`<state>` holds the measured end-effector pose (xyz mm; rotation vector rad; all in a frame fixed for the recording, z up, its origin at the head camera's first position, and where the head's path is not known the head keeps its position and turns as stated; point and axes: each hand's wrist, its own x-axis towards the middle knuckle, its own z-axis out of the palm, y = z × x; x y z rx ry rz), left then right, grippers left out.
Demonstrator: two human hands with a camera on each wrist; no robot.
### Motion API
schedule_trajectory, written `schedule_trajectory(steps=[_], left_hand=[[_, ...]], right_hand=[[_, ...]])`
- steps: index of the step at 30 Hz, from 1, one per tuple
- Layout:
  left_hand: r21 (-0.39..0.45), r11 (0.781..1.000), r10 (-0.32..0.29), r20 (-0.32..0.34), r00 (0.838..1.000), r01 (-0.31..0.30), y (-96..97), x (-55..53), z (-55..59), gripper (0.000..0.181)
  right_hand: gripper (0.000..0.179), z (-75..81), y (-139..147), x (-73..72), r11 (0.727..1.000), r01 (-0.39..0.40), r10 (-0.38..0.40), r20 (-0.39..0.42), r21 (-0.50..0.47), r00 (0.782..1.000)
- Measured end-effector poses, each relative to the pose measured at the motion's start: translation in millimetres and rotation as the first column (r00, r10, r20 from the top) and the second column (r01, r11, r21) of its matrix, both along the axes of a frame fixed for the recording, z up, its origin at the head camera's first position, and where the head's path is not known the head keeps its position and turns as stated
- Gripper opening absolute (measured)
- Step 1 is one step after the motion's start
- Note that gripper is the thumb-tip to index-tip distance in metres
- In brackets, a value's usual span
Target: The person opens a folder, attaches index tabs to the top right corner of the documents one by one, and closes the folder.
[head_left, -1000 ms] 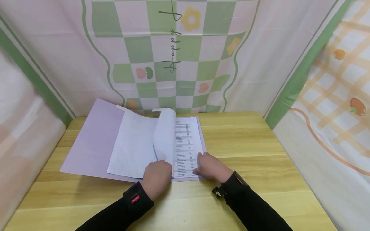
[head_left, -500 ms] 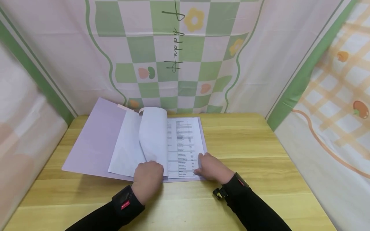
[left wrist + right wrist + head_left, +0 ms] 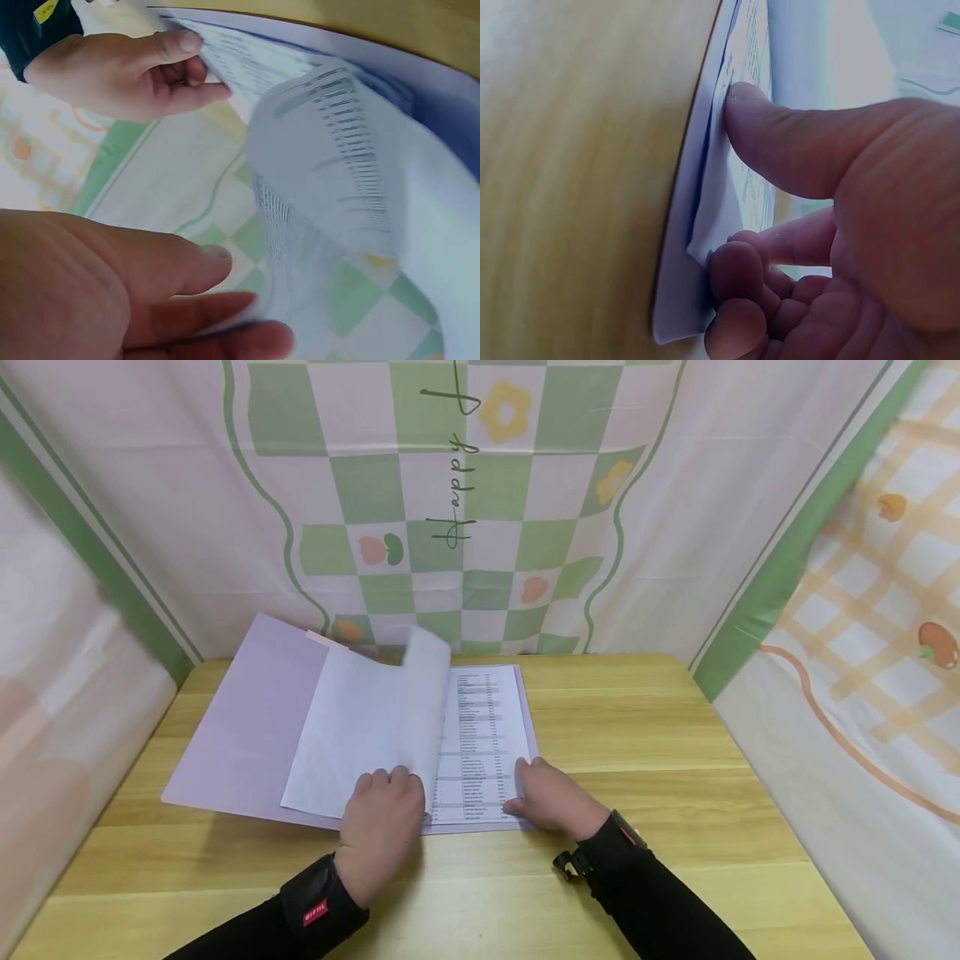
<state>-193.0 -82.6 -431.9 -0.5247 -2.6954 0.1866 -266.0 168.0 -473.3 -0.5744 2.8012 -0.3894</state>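
A lilac folder (image 3: 240, 727) lies spread on the table, its left cover raised at an angle. Inside it, a blank-backed sheet (image 3: 356, 718) rests on the left and a printed sheet (image 3: 480, 743) on the right. Between them a curled page (image 3: 429, 693) is blurred; its printed side (image 3: 330, 157) shows in the left wrist view. My left hand (image 3: 381, 831) is at that page's lower edge, thumb apart from the extended fingers (image 3: 255, 337). My right hand (image 3: 555, 795) holds the printed sheet's right edge near the lower corner, thumb on top, fingers curled by the corner.
The wooden table (image 3: 622, 727) carries the folder. A patterned curtain (image 3: 487, 552) hangs right behind the table's far edge, with more cloth on both sides. A pinkish strip (image 3: 322, 640) sits at the top of the raised cover.
The curled page first swung left with my left hand, then sprang partly back to the right. My left hand's fingers have loosened. My right hand has stayed at the sheet's right edge.
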Motion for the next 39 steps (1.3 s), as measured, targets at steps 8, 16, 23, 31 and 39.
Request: schedule_trajectory(steps=[8, 16, 23, 31, 39], left_hand=[[-0.077, 0.985, 0.155, 0.04, 0.987, -0.152, -4.4, 6.2, 3.8, 0.028], [-0.049, 0.966, 0.258, 0.274, 0.927, -0.254, -24.5, 2.7, -6.2, 0.037], [-0.02, 0.954, 0.289, 0.337, 0.896, -0.3, -30.1, 2.4, -4.1, 0.045], [0.05, 0.997, 0.039, 0.306, 0.951, -0.057, -0.5, -19.2, 2.3, 0.035], [-0.071, 0.99, -0.083, 0.389, 0.918, 0.12, 20.8, -49.5, -17.4, 0.027]], right_hand=[[0.067, 0.8, 0.8, 2.4, 1.0, -0.017, 0.017, -0.014, 0.006, 1.0], [0.067, -0.8, 2.1, 4.0, 1.0, -0.02, 0.02, -0.014, 0.003, 1.0], [0.074, -0.9, 2.4, 3.5, 1.0, -0.022, 0.022, -0.019, 0.021, 1.0], [0.073, 1.2, 3.3, 3.9, 1.0, -0.011, 0.011, -0.007, 0.008, 1.0], [0.074, 0.2, 3.1, 3.6, 1.0, -0.016, 0.016, -0.001, -0.011, 1.0]])
